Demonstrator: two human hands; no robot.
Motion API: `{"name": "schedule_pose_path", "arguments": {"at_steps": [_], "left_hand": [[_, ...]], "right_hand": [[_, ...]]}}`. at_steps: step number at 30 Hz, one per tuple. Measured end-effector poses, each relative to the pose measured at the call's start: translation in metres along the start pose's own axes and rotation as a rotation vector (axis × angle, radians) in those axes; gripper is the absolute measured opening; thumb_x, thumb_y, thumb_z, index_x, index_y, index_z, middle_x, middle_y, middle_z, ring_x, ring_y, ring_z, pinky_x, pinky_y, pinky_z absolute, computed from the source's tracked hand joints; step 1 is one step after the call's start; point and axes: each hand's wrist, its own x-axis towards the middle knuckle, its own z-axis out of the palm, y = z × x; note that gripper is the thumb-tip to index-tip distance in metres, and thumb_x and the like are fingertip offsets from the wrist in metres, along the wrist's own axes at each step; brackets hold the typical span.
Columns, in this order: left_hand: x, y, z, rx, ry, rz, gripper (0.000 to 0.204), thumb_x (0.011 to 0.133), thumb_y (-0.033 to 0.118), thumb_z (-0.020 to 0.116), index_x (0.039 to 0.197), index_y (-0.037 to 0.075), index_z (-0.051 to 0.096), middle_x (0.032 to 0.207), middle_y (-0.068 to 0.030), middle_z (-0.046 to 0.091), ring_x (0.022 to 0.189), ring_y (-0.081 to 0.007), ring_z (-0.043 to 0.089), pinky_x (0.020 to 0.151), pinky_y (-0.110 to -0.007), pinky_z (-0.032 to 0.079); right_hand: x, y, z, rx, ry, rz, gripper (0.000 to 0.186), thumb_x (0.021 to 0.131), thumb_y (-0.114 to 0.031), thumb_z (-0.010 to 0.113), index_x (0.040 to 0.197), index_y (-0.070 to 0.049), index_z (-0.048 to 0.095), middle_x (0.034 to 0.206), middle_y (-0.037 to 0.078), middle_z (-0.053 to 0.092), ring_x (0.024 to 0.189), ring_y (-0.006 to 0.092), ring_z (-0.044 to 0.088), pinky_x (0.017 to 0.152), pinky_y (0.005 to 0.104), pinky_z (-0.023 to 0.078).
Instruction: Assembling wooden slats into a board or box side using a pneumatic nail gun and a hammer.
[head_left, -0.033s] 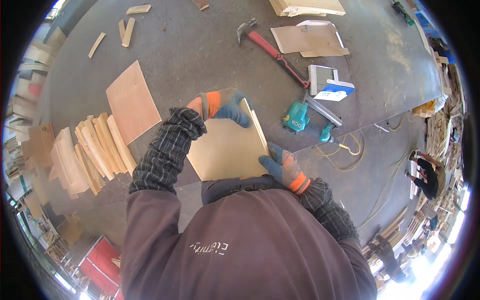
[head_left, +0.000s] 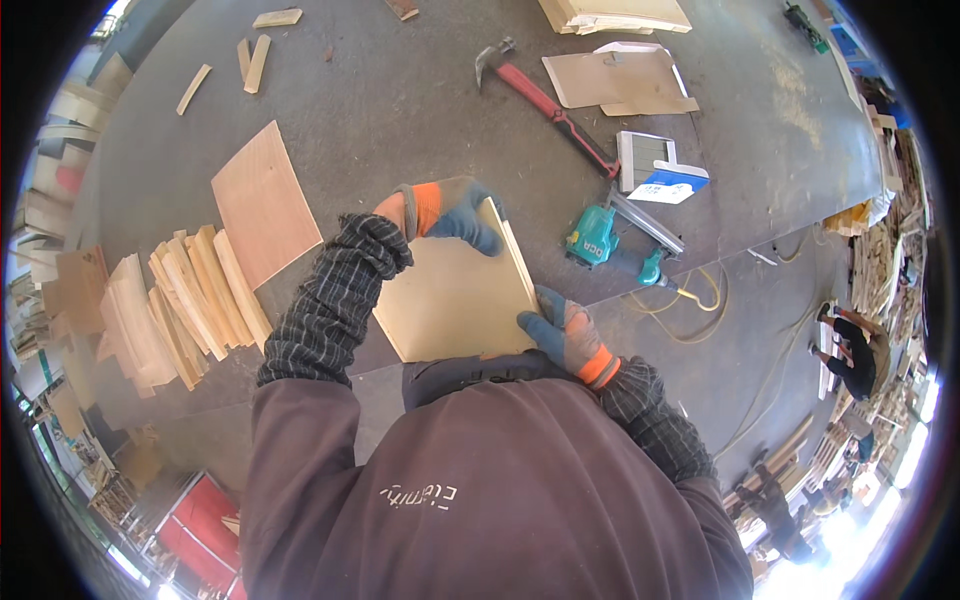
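Observation:
A pale wooden panel [head_left: 455,305], with a double-layered right edge, is held upright or tilted close to my body. My left hand [head_left: 462,215], in a blue-grey and orange glove, closes over its far edge near the top corner. My right hand [head_left: 565,332], gloved the same way, grips its lower right edge. Part of the panel's near side is hidden by my clothing. To the right lie a teal nail gun [head_left: 592,238] with a yellow hose and a claw hammer [head_left: 555,110] with a red and black handle.
Left of me are a thin reddish plywood sheet [head_left: 266,205] and a row of wooden strips [head_left: 205,290]. An open carton of nail strips [head_left: 655,165], flattened cardboard [head_left: 620,80] and stacked boards [head_left: 615,14] lie farther right. Another person [head_left: 858,355] bends at the far right.

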Motion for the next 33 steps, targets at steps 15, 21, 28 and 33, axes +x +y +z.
{"name": "schedule_pose_path", "arguments": {"at_steps": [15, 21, 28, 33], "left_hand": [[0.042, -0.044, -0.02, 0.005, -0.098, 0.005, 0.047, 0.084, 0.025, 0.087, 0.124, 0.003, 0.077, 0.11, -0.0158, 0.08, 0.094, -0.0289, 0.078, 0.084, -0.041, 0.06], [0.059, -0.064, -0.035, -0.025, -0.012, -0.137, 0.048, 0.083, 0.026, 0.088, 0.123, 0.001, 0.077, 0.11, -0.017, 0.08, 0.094, -0.0301, 0.078, 0.083, -0.044, 0.061], [0.082, -0.099, -0.042, 0.037, 0.02, -0.22, 0.052, 0.082, 0.029, 0.09, 0.122, 0.0, 0.076, 0.114, -0.0188, 0.079, 0.096, -0.0363, 0.077, 0.085, -0.046, 0.061], [0.096, -0.104, -0.036, 0.216, 0.033, -0.249, 0.083, 0.077, 0.041, 0.093, 0.142, -0.002, 0.064, 0.137, -0.0247, 0.069, 0.122, -0.0407, 0.069, 0.101, -0.05, 0.055]], "right_hand": [[0.035, 0.08, -0.149, -1.377, 0.597, -0.238, 0.089, 0.09, -0.031, 0.08, 0.161, 0.002, 0.036, 0.133, 0.023, 0.068, 0.124, 0.0426, 0.065, 0.11, 0.0495, 0.05], [0.05, 0.048, -0.15, -1.234, 0.355, 0.063, 0.087, 0.083, -0.012, 0.074, 0.162, -0.005, 0.037, 0.13, 0.019, 0.07, 0.117, 0.0343, 0.069, 0.1, 0.0451, 0.055], [0.007, -0.021, -0.112, -0.511, 0.214, 0.136, 0.031, 0.088, -0.006, 0.072, 0.118, -0.001, 0.072, 0.098, 0.007, 0.075, 0.086, 0.0148, 0.068, 0.08, 0.0344, 0.057], [0.005, -0.036, -0.056, -0.319, 0.046, 0.069, 0.025, 0.091, -0.008, 0.075, 0.114, 0.0, 0.073, 0.096, 0.008, 0.076, 0.087, 0.0128, 0.068, 0.08, 0.0351, 0.056]]}}
